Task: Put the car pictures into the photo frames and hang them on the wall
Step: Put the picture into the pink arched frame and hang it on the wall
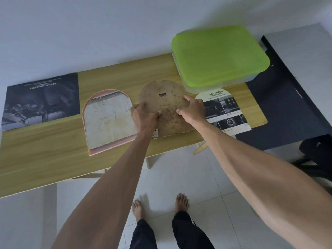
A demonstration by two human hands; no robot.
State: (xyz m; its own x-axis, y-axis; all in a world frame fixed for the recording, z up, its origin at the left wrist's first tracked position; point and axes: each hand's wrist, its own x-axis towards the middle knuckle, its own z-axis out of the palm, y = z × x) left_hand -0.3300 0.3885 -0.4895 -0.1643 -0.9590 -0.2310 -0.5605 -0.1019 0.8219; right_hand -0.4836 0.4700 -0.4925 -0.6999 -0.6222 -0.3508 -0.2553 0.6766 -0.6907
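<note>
Hands meet on the brown backing board (166,108) at tabletop (45,155) centre: left hand (143,115) and right hand (192,110) pinch its edges, probably to seat it. Arched frame (107,121) lies at nine o'clock, cut car picture (226,110) at three, uncut car sheet (41,101) farther left.

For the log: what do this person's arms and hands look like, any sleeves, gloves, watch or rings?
Both arms are bare from the frame edge to the wrist; no sleeves show. The left hand and right hand wear no gloves, and no watch, bracelet or ring is visible. Below, dark trousers and bare feet show.
</note>
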